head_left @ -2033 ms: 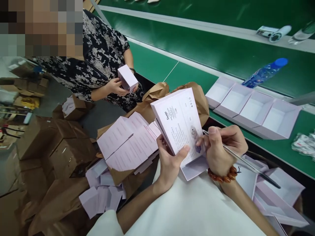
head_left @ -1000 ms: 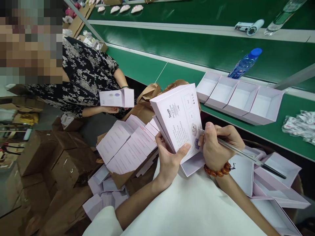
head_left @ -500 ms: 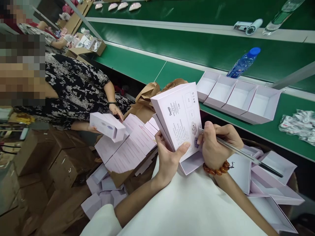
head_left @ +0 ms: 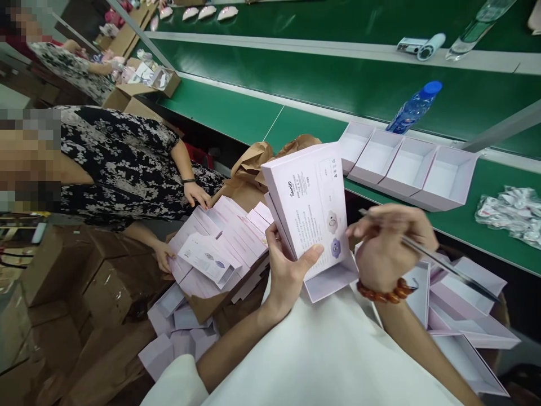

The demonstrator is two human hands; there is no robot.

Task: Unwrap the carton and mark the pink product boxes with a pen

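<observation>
My left hand (head_left: 289, 270) grips a pale pink printed box (head_left: 313, 208) by its lower left edge, thumb across the front. The box is tilted, with its printed face towards me and its lower end standing open. Just right of it, my right hand (head_left: 391, 239) is closed round a long, thin, pen-like tool (head_left: 452, 270), slightly blurred. The tool's front end is apart from the box; its exact kind I cannot make out. A beaded bracelet (head_left: 386, 292) circles my right wrist.
Left of me, a co-worker's hands (head_left: 196, 194) rest at a carton of pink boxes (head_left: 236, 237). Open box trays (head_left: 409, 163) and a blue-capped bottle (head_left: 416, 107) stand on the green bench (head_left: 228, 110). More trays (head_left: 469, 327) lie at lower right; brown cartons (head_left: 114, 287) at left.
My right hand has drawn back right from the box with the tool. The co-worker has put a box down on the stack. My left hand keeps its hold.
</observation>
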